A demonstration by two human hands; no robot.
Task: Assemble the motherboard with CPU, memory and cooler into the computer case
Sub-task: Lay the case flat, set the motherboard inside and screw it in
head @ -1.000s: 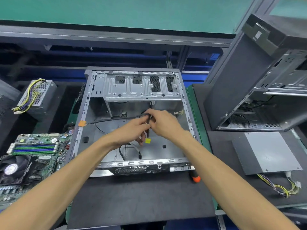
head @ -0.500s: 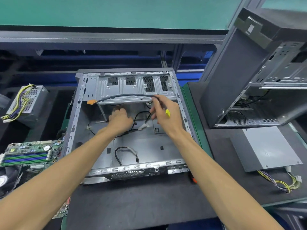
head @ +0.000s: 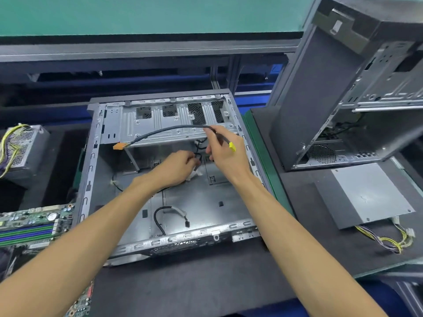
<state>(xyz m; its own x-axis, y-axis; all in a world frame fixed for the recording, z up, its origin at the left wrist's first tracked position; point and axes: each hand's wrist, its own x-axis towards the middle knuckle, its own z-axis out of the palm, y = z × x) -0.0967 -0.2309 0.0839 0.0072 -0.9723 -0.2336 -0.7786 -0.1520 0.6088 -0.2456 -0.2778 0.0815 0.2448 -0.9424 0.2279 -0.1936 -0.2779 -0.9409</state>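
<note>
An open grey computer case lies flat on the black mat, its inside bare apart from cables. My right hand pinches a dark cable that arcs over the drive cage to an orange connector; a yellow connector sticks out beside my fingers. My left hand grips thin black wires with white plugs low inside the case, just under the drive cage. The motherboard, with green and blue memory slots, lies left of the case, partly cut off by the frame edge.
A second case stands upright at the right, with a grey power supply and its yellow wires in front of it. Another power supply sits at the far left. A loose black cable lies on the case floor.
My right hand has lifted the dark cable up over the drive cage, carrying the orange connector from the case's left wall. My left hand moved deeper into the case toward the thin wires.
</note>
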